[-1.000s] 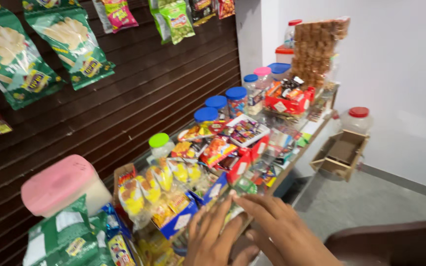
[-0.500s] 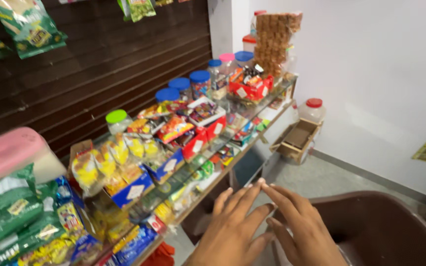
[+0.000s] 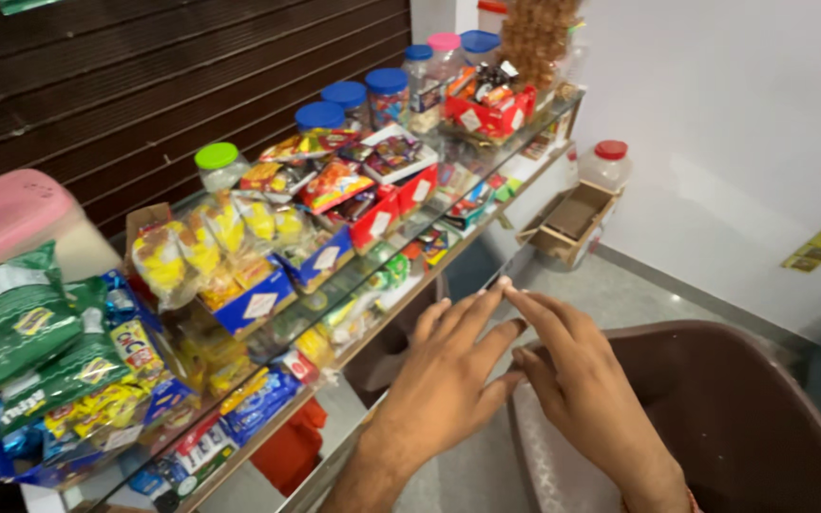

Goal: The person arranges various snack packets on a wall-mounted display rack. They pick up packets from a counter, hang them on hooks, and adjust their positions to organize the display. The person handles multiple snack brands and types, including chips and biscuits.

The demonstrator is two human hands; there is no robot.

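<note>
Hands, two: left hand (image 3: 444, 385), right hand (image 3: 577, 380), fingertips touching, both empty.

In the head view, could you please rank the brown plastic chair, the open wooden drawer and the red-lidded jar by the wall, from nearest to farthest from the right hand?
1. Brown plastic chair: right beneath and beside the right hand, at lower right.
2. Open wooden drawer: beyond the fingertips, at the counter's far end.
3. Red-lidded jar: behind the drawer, against the white wall.
</note>
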